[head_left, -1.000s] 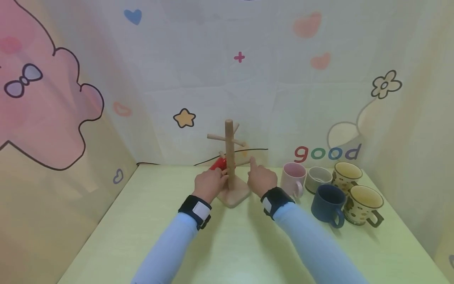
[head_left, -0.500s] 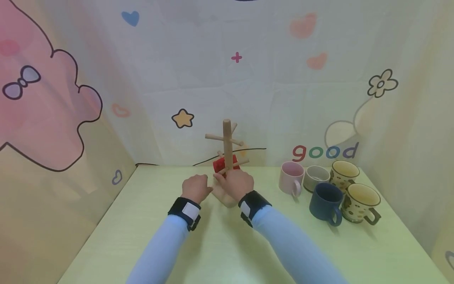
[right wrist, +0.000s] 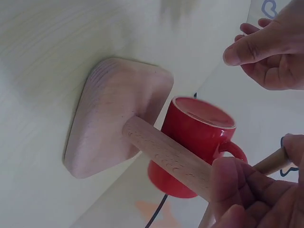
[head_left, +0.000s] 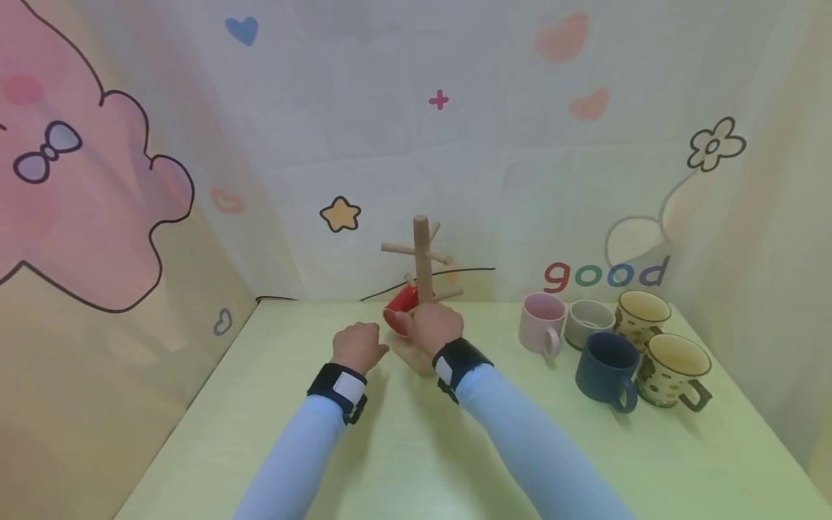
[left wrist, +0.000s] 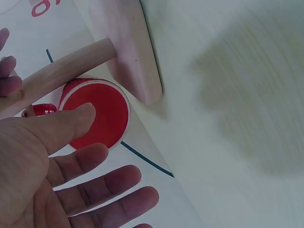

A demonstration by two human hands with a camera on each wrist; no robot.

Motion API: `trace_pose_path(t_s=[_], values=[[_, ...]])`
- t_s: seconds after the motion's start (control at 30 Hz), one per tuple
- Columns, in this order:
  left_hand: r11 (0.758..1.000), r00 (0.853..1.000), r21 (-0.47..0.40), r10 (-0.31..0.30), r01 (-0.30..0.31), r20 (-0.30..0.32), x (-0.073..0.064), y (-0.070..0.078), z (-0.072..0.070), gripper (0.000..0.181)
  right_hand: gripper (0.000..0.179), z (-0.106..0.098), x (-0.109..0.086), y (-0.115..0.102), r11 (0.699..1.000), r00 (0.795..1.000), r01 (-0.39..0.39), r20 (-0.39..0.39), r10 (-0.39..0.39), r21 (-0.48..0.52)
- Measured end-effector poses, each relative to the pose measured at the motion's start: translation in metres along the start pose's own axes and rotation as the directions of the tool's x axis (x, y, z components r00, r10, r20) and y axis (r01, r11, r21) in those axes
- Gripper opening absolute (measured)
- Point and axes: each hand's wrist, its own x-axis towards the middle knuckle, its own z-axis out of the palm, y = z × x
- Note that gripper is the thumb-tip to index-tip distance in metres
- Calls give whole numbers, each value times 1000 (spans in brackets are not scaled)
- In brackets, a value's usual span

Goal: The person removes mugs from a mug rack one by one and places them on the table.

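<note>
A wooden mug tree (head_left: pixel 423 278) stands at the back of the table, and a red mug (head_left: pixel 403 307) hangs tilted on a low peg behind its post. In the right wrist view the red mug (right wrist: pixel 199 128) shows its handle around a peg. My right hand (head_left: pixel 435 326) grips the post low down, fingertips (right wrist: pixel 225 175) against the wood. To the left and nearer, my left hand (head_left: pixel 357 348) is held apart from the stand with relaxed fingers. Its thumb overlaps the mug's red opening (left wrist: pixel 111 114) in the left wrist view.
Right of the stand are a pink mug (head_left: pixel 542 325), a small white cup (head_left: pixel 588 328), a dark blue mug (head_left: pixel 604 368) and two spotted cream mugs, one in front (head_left: pixel 669 372). A printed cloth (head_left: pixel 364 108) hangs close behind the table.
My left hand has let go of the red mug and drawn back left. My right hand has moved left from a peg's tip to the post. The mug has swung, its opening now facing front left.
</note>
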Motion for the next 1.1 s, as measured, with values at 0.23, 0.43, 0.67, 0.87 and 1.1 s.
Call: trace_pose_path(t_s=[0.23,0.43,0.67,0.87,1.1], values=[[1000,1000,8,14,-14,-12,1,1,1,36,46,-1,5,5,995,998,-58,-17,57,-83],[1000,1000,2,17,-17,-17,3,3,-1,36,41,-4,4,18,998,999,-49,-11,48,-31],[1000,998,-20,16,-17,-53,6,6,-8,34,32,-6,-1,33,999,999,-7,31,6,42],[998,996,-66,-2,-5,-93,10,9,-15,42,40,-9,-3,45,994,997,1,74,-10,112],[998,986,-58,17,-27,-164,20,14,-23,53,40,-12,-6,48,993,995,5,98,-17,119]])
